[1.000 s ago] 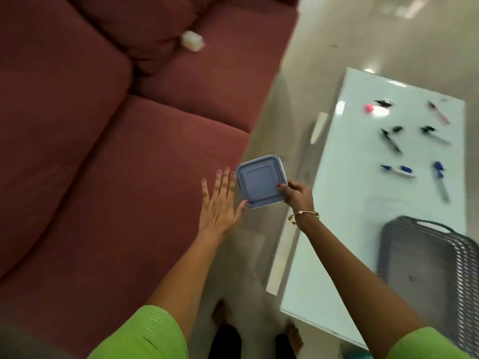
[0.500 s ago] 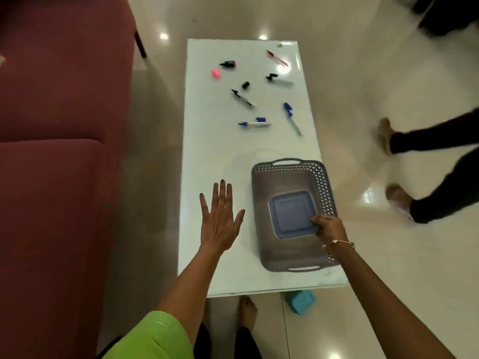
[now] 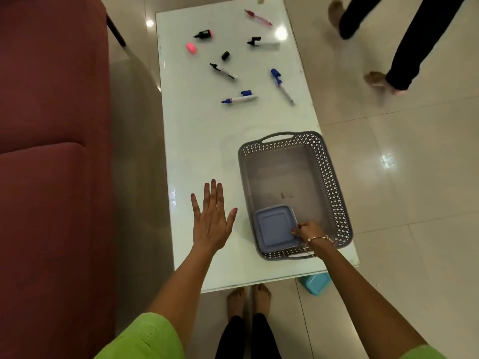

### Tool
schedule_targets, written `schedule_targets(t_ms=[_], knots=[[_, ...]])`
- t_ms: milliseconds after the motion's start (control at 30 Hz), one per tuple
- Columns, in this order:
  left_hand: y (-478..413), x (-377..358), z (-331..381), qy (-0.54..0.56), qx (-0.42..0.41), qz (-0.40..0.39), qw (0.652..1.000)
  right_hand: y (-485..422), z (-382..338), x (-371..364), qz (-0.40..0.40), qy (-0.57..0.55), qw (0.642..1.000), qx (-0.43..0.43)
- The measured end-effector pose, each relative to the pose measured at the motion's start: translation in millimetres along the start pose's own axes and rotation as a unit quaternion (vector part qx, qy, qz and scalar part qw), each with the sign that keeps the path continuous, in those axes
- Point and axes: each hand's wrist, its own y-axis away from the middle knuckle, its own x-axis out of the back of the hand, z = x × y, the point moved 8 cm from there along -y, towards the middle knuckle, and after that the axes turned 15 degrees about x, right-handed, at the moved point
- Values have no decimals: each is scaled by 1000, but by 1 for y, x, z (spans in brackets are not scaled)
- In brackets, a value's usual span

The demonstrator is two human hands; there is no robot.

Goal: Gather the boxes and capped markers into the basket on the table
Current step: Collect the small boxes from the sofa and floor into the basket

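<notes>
Room: glossy white tabletop (image 3: pixel 202 141) on a pale tiled floor, with a maroon sofa (image 3: pixel 51 125) along its left side and another person's legs (image 3: pixel 404 47) at far right.
Grip: right hand (image 3: pixel 308 230) is down inside the basket (image 3: pixel 334 177), fingertips pinching the right edge of the blue box (image 3: pixel 273 228). Holding it by the rim likely lets the box go down flat.
Idle side: left hand (image 3: pixel 211 221) is spread, fingers straight, holding nothing, over the tabletop just left of the basket. I cannot tell whether it touches the surface.
Box position: lid up, in the basket's near left corner, which leaves the rest of the basket floor free.
Basket count: one, grey, at the tabletop's near right end, with only the box in it.
Marker count: six at the far end, well apart from the basket: red marker (image 3: pixel 258 17), highlighter (image 3: pixel 203 34), black-ended marker (image 3: pixel 264 43), black marker (image 3: pixel 223 71), blue-tipped marker (image 3: pixel 239 99), blue-capped marker (image 3: pixel 282 85).
Loose caps: three plainly off, the pink cap (image 3: pixel 191 47), black cap (image 3: pixel 225 55) and blue cap (image 3: pixel 246 92), so capping probably comes first.
Box count: one in the basket. A teal thing (image 3: pixel 315 283) on the floor under the near corner may be a second.
</notes>
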Motion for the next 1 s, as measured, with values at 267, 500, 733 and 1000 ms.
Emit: schedule_targets(t_ms=[267, 500, 733, 1000], knots=[[-5, -3, -2, 8, -1, -4, 1000, 6, -1, -3, -22, 48, 999, -1], [-8, -4, 0, 0, -6, -7, 1000, 18, -16, 5, 29, 141, 989, 25], [-7, 0, 4, 4, -19, -8, 1000, 27, -114, -3, 146, 354, 867, 318], [-8, 6, 7, 7, -35, -8, 999, 20, -138, -33, 61, 441, 816, 369]])
